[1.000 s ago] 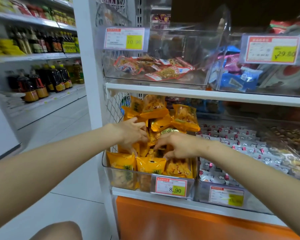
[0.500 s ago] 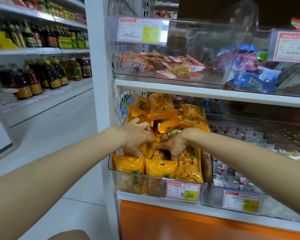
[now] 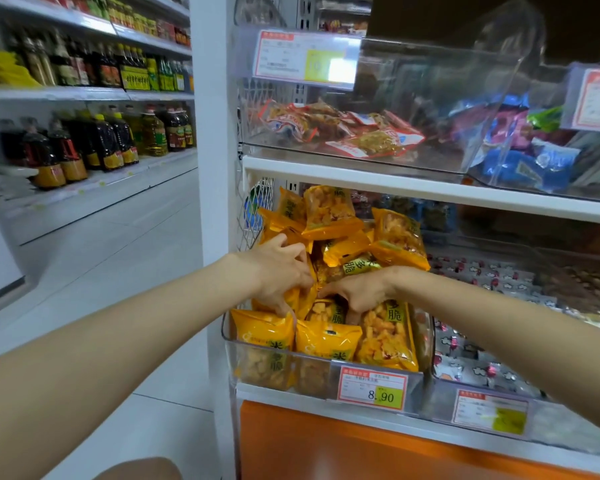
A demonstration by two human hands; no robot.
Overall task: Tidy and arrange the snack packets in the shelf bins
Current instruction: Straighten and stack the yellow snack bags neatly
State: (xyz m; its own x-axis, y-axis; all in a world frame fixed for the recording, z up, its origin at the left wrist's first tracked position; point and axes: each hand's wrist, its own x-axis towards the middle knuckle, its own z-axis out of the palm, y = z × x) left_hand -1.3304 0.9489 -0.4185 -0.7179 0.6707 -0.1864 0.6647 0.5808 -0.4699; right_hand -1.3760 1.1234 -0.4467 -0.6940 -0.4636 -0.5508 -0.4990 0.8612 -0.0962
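A clear plastic bin on the lower shelf is heaped with yellow snack packets. My left hand is sunk into the left side of the heap, its fingers curled round a yellow packet. My right hand reaches in from the right and pinches another packet that stands upright at the bin's front right. Two more yellow packets stand along the front wall. Both sets of fingertips are partly hidden among the packets.
An 8.90 price tag hangs on the bin's front. To the right is a bin of small white sweets. Above, clear bins hold red-and-white packets and blue packets. Oil bottles line the aisle shelves at left.
The view has shifted left and closer. My right hand has stood a yellow packet upright at the bin's front right. My left hand stays buried in the heap.
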